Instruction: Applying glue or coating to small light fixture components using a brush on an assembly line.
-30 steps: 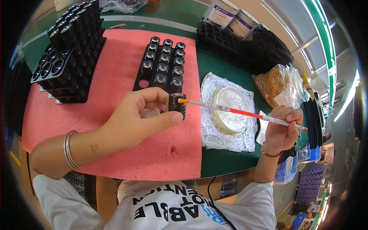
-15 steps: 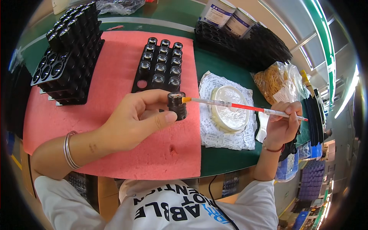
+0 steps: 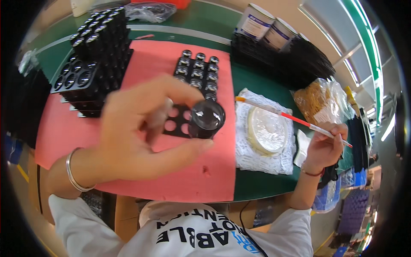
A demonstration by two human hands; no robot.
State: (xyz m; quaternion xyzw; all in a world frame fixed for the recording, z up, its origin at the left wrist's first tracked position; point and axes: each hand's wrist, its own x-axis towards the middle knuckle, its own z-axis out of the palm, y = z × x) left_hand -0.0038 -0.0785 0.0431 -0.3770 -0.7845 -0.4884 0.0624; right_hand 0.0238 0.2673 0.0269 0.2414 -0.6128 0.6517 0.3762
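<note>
My left hand (image 3: 132,128) is raised in the middle, pinching a short black cylinder with a glassy, lens-like top (image 3: 207,118) between thumb and fingers. The glassy end faces up toward me. My right hand (image 3: 326,143) grips a thin brush (image 3: 295,119) by the end of its red and white handle; its yellowish bristles point left, apart from the cylinder. Beneath the brush, a round pale dish (image 3: 269,130) rests on printed white paper (image 3: 248,160). Behind my left hand, a black tray (image 3: 176,132) holds several similar glass-topped cylinders (image 3: 198,73) and shows vacant holes at its near end.
A pink foam mat (image 3: 180,184) covers the left of the green table. Stacked black trays (image 3: 85,96) with more cylinders stand at far left. Cans (image 3: 255,23) and piled black trays (image 3: 278,55) are at the back right, near a bag of rubber bands (image 3: 323,100).
My left hand has lifted the cylinder closer to me, turning its glassy top into view. The brush tip has come away from it; my right hand has shifted slightly right and nearer.
</note>
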